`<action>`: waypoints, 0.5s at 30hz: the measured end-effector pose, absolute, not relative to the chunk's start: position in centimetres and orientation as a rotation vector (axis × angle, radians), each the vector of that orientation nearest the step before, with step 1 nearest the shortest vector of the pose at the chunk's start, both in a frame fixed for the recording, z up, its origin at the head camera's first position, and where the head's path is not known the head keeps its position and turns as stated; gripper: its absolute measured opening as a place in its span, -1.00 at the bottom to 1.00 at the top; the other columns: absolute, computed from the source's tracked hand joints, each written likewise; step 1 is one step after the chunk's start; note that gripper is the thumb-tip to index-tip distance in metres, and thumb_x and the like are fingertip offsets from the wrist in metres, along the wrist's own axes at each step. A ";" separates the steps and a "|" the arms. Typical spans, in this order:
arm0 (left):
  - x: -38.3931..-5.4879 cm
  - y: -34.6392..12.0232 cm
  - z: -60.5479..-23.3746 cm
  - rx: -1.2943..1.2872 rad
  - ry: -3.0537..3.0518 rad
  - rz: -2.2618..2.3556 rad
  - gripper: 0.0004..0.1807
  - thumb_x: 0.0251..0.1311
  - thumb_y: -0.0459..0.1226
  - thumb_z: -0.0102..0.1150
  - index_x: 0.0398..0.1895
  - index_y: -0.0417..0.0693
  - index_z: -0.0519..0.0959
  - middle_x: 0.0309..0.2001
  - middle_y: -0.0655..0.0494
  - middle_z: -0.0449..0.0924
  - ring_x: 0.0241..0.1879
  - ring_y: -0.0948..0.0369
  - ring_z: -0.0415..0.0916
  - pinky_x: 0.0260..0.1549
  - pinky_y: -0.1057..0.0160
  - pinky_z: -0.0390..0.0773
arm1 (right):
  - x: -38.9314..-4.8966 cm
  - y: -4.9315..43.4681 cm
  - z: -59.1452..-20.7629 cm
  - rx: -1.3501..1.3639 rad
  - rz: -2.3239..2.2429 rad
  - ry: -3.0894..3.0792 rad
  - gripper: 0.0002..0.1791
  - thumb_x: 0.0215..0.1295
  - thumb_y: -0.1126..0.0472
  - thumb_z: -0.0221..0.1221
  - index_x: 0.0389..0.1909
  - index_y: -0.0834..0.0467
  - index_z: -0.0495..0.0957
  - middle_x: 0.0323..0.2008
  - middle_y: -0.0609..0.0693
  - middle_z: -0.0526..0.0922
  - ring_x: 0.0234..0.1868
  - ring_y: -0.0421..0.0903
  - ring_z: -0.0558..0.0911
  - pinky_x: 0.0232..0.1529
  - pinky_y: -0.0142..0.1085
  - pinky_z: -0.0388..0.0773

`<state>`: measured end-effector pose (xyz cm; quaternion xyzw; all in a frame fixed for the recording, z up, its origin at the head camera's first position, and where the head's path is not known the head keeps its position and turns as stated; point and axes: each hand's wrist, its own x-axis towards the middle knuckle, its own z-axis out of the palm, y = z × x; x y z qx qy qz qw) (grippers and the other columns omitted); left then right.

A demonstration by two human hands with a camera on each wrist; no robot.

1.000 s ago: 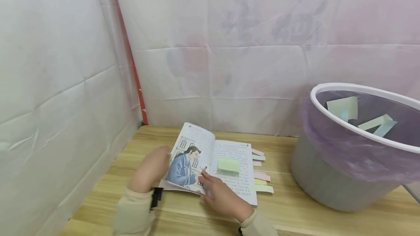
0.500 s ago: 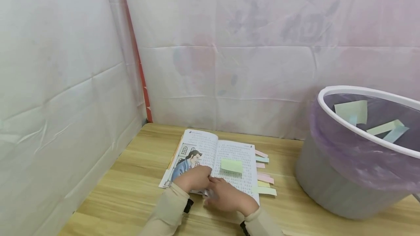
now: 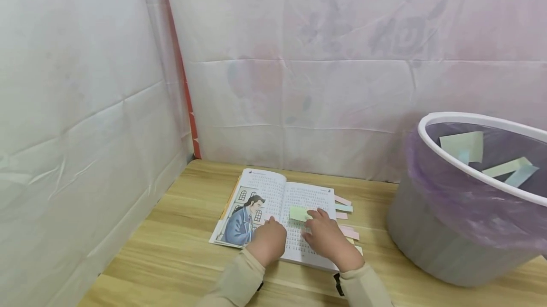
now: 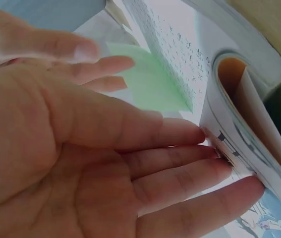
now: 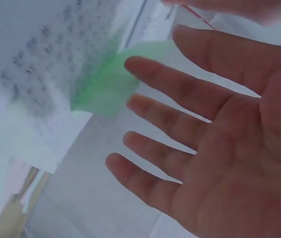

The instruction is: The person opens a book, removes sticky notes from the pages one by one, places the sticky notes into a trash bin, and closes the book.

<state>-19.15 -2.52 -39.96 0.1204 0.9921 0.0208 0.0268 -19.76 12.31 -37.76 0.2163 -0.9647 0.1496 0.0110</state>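
Note:
A book [image 3: 261,181] lies spread on the wooden table, with a drawing of a person in a blue coat on its left page. On the right page a pale green sticky note [image 3: 297,213] is attached, its free part standing off the paper in the right wrist view. My left hand [image 3: 269,241] presses the left page near the spine with straight fingertips, as the left wrist view shows. Over the right page, my right hand [image 3: 328,237] has its fingers extended and spread. Its index fingertip [image 5: 135,64] overlaps the sticky note, thumb apart.
Several coloured tabs [image 3: 344,208] stick out of the book's right edge. A grey bin [image 3: 440,236] with a white rim and purple liner stands to the right, holding paper slips [image 3: 463,145]. White sheeting [image 3: 342,93] hangs behind and at the left.
The left hand has gone from the left page's outer edge to near the spine, and that page lies flatter. The right hand has moved from the spine to the green sticky note.

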 end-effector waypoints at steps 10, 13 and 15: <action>-18.9 -2.2 -40.1 0.362 3.112 0.012 -0.63 0.15 -0.27 0.22 -0.02 -0.34 0.61 0.11 -0.21 0.55 0.05 -0.04 0.56 -0.20 0.09 0.66 | -20.4 12.7 -38.2 0.643 0.529 -3.013 -0.59 0.23 0.33 0.24 0.03 0.49 0.50 0.12 0.35 0.49 0.18 0.33 0.42 0.07 0.31 0.37; -19.0 -2.2 -40.2 0.350 3.110 0.029 -0.63 0.14 -0.27 0.22 -0.03 -0.34 0.62 0.10 -0.22 0.54 0.05 -0.05 0.56 -0.20 0.07 0.66 | -20.5 12.8 -38.2 0.638 0.538 -3.000 -0.58 0.23 0.34 0.23 0.05 0.51 0.47 0.13 0.36 0.48 0.18 0.35 0.42 0.08 0.28 0.37; -19.0 -2.3 -40.3 0.345 3.107 0.035 -0.63 0.14 -0.27 0.22 -0.03 -0.34 0.62 0.11 -0.22 0.54 0.05 -0.05 0.55 -0.20 0.07 0.66 | -20.6 12.8 -38.2 0.637 0.554 -2.984 -0.56 0.24 0.35 0.22 0.06 0.53 0.45 0.14 0.38 0.47 0.17 0.36 0.42 0.11 0.23 0.39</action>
